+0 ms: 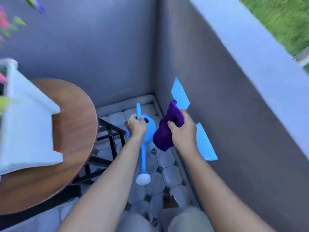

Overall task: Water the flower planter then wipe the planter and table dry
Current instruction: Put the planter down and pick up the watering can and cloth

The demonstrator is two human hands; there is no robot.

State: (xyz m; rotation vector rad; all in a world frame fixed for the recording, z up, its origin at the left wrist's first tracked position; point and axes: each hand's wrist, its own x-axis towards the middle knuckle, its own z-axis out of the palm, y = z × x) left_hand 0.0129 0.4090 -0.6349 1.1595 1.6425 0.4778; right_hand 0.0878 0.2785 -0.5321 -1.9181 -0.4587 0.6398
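Observation:
My left hand (136,126) grips the handle of a blue watering can (148,131), held low over the tiled floor. Its long spout points back toward me and ends in a white rose (143,179). Just to the right, my right hand (183,129) clutches a bunched purple cloth (164,133). A white planter (25,121) with pink flowers and green leaves stands on the round wooden table (73,131) at the left, apart from both hands. The picture is blurred by motion.
Grey walls (217,97) meet in a corner ahead, with blue tape strips (179,94) on the right wall. The table's black metal legs (112,139) stand just left of the can. Grass (284,17) lies beyond the low wall. My knees show at the bottom.

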